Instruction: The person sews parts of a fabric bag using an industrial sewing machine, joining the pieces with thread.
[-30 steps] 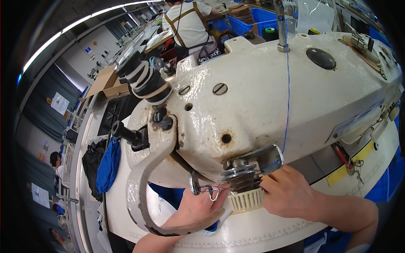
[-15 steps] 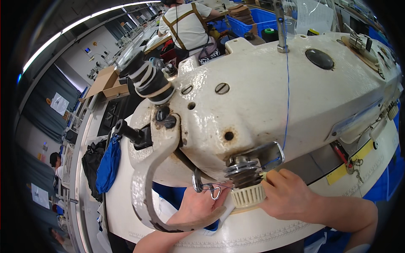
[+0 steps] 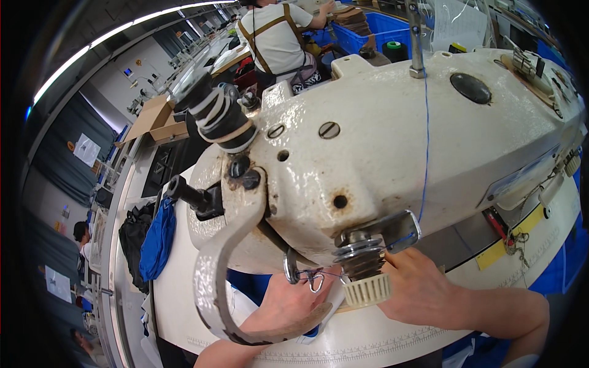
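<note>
A white sewing machine head [image 3: 392, 147] fills the view, with a blue thread [image 3: 425, 159] running down to its metal tension assembly [image 3: 362, 251] and ridged cream dial [image 3: 366, 289]. A curved lifter lever [image 3: 208, 282] crosses over my left hand [image 3: 288, 294], which is low under the machine head by white and blue fabric [image 3: 257, 282]; its fingertips are hidden. My right hand [image 3: 417, 288] is just right of the dial, fingers curled in under the machine; what they hold is hidden.
White worktable [image 3: 178, 306] with a printed ruler; blue and black cloths [image 3: 156, 239] at left, an open cardboard box [image 3: 150, 119] behind. A co-worker [image 3: 276, 37] sits beyond the machine near a blue crate [image 3: 350, 37]; another person [image 3: 83, 236] is far left.
The machine sits slightly further right in the view than before. My right hand has shifted slightly at the dial's side. The co-worker beyond has raised an arm toward the crate's side.
</note>
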A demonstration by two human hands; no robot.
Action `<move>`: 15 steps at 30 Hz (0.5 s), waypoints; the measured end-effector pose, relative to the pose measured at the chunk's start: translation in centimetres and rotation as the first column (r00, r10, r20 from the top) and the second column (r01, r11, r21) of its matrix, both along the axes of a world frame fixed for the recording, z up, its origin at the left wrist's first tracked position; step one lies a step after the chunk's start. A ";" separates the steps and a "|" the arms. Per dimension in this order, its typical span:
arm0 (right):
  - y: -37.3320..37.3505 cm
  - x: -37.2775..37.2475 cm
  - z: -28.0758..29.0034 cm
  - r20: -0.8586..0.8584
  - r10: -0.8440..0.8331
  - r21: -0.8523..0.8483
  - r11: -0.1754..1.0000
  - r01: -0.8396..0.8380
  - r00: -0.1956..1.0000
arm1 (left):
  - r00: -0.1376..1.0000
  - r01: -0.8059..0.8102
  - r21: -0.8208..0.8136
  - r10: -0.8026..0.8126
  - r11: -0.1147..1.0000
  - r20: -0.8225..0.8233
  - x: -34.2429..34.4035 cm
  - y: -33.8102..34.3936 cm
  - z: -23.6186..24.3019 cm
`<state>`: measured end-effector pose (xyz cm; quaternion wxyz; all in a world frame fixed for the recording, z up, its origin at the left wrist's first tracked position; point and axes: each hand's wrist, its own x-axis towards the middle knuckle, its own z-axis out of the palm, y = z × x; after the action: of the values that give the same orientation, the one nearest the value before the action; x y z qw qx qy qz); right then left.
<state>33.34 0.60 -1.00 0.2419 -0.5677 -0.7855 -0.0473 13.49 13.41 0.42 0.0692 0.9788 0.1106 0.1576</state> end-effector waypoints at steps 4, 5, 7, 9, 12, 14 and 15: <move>-0.3 0.3 0.2 0.028 0.010 -0.002 1.000 -0.010 1.000 | 1.000 0.013 0.083 -0.012 0.996 -0.013 -0.4 0.1 0.1; -0.3 0.4 0.2 0.035 0.003 0.022 1.000 -0.004 0.999 | 0.998 0.034 0.103 -0.038 0.994 0.042 -0.5 0.2 -0.1; -0.4 0.6 0.2 0.035 0.024 0.001 1.000 -0.024 0.999 | 0.998 0.050 0.072 -0.048 0.996 -0.030 -0.8 0.1 -0.3; -0.3 0.6 0.0 0.031 0.020 0.038 0.999 -0.021 0.999 | 1.000 0.019 -0.069 -0.019 0.997 -0.005 -0.8 0.1 -0.7; -0.3 0.6 -0.1 0.037 0.024 0.066 0.997 -0.026 0.999 | 1.000 0.027 0.107 -0.028 0.994 0.008 -0.9 -0.1 -0.9; -0.3 0.6 -0.2 0.040 0.028 0.081 0.996 -0.031 0.999 | 0.999 0.040 0.225 -0.039 0.974 -0.012 -1.1 -0.2 -0.8; -0.2 0.6 -0.2 0.042 0.035 0.080 0.996 -0.039 0.999 | 0.982 0.078 0.345 -0.012 0.935 -0.190 -1.3 -0.2 -0.7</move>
<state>33.97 0.37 -1.24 0.2496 -0.5418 -0.7980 -0.0858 12.18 13.22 -0.29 -0.1134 0.9881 0.0641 0.0816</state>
